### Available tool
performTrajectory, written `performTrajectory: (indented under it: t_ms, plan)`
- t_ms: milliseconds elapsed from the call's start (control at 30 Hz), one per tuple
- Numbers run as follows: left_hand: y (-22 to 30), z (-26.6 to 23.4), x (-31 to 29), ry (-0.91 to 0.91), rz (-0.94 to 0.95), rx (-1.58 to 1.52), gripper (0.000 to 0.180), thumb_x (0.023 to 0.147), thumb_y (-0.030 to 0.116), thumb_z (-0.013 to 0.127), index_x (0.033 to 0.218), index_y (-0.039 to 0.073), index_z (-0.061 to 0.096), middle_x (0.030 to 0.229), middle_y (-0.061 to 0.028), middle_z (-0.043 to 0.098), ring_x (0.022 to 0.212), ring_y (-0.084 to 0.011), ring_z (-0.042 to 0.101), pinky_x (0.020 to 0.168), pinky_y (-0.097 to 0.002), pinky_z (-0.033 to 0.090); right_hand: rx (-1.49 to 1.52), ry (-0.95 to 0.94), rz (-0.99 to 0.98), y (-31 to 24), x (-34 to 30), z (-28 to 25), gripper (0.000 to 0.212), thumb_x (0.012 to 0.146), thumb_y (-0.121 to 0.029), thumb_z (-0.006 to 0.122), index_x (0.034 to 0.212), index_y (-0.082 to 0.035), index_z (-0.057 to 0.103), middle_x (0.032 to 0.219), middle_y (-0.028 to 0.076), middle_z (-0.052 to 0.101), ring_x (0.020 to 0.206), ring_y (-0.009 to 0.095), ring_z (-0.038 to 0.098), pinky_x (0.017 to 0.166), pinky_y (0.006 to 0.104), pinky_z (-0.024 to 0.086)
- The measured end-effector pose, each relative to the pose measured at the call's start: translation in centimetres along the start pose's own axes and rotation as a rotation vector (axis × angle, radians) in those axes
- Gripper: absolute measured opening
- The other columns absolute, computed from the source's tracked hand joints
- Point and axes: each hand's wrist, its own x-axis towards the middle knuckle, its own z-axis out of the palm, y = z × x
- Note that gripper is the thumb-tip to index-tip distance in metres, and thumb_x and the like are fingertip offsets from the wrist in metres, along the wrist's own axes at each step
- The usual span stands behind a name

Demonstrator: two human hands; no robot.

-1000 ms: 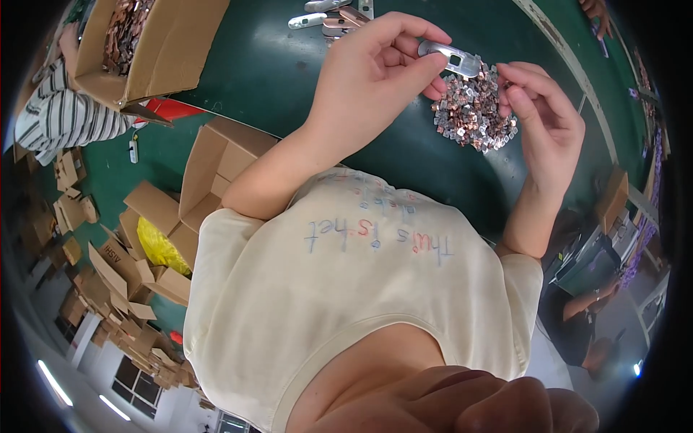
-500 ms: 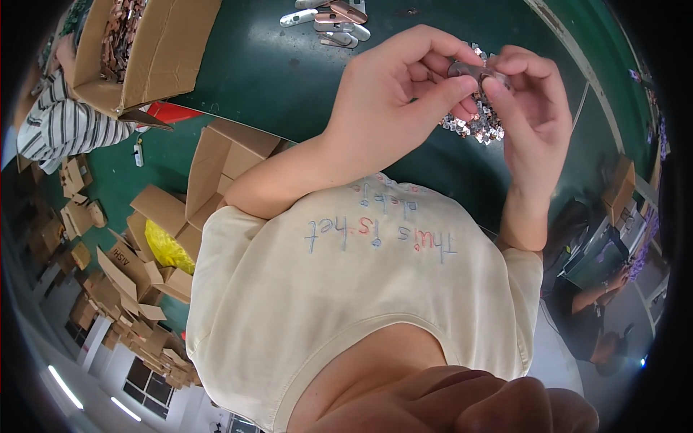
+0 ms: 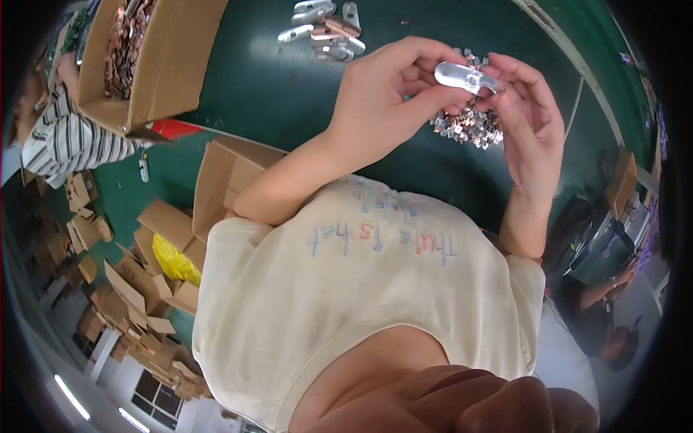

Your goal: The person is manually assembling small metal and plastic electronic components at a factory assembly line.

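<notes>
Out over the green table, my left hand (image 3: 404,86) and my right hand (image 3: 530,119) meet around one small silver oblong metal piece (image 3: 456,75) with rounded ends and a round mark near its middle. Left thumb and fingers grip it along its lower and back side. The right end sits between my right thumb and fingers, partly hidden by them. Beneath and behind the hands lies a pile of tiny shiny metal bits (image 3: 462,128). Farther left on the table is a group of similar oblong pieces (image 3: 333,29), silver and copper-coloured.
An open cardboard box (image 3: 170,61) of copper and silver metal parts stands at the table's left. Below it are open cartons (image 3: 238,169), one with a yellow bag (image 3: 173,258). A person in a striped garment (image 3: 68,130) is at far left, another person (image 3: 603,317) at right.
The metal piece has been turned, so its bright, long face now shows. Both hands have come slightly lower, with the fingertips shifted around the piece.
</notes>
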Motion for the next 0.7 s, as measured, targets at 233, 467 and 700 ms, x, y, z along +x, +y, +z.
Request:
performTrajectory:
  t_ms: [233, 467, 700]
  plan:
    - [-3.7, -0.8, 2.2, 0.1, -0.196, -0.097, 0.025, 0.081, -0.003, 0.06, 0.103, -0.004, 0.049, 0.089, -0.0109, 0.061, 0.077, -0.0136, 0.062, 0.069, -0.0223, 0.051, -0.335, 0.509, -0.14, 7.0, 4.0, -10.0, 0.019, 0.087, -0.009, 0.056, 0.102, 0.001, 0.055, 0.089, 0.005, 0.06, 0.079, 0.009, 0.056, 0.065, 0.0195, 0.042]
    - [-7.1, -2.1, 2.0, 0.186, -0.177, -0.009, 0.023, 0.082, -0.004, 0.057, 0.102, -0.003, 0.047, 0.088, -0.0105, 0.059, 0.076, -0.0149, 0.061, 0.07, -0.024, 0.05, -0.268, 0.624, -0.129, 9.7, 4.4, -11.8, 0.011, 0.086, -0.012, 0.057, 0.094, -0.004, 0.057, 0.08, 0.001, 0.061, 0.066, 0.005, 0.052, 0.054, 0.0171, 0.04]
    - [-8.1, -1.3, 1.9, 0.151, -0.137, 0.025, 0.024, 0.082, -0.006, 0.056, 0.103, -0.003, 0.045, 0.09, -0.0101, 0.057, 0.076, -0.0143, 0.06, 0.071, -0.0246, 0.05, -0.228, 0.631, -0.115, 9.8, 4.0, -12.5, 0.01, 0.085, -0.01, 0.058, 0.093, -0.005, 0.057, 0.079, -0.001, 0.06, 0.066, 0.004, 0.052, 0.053, 0.0167, 0.04]
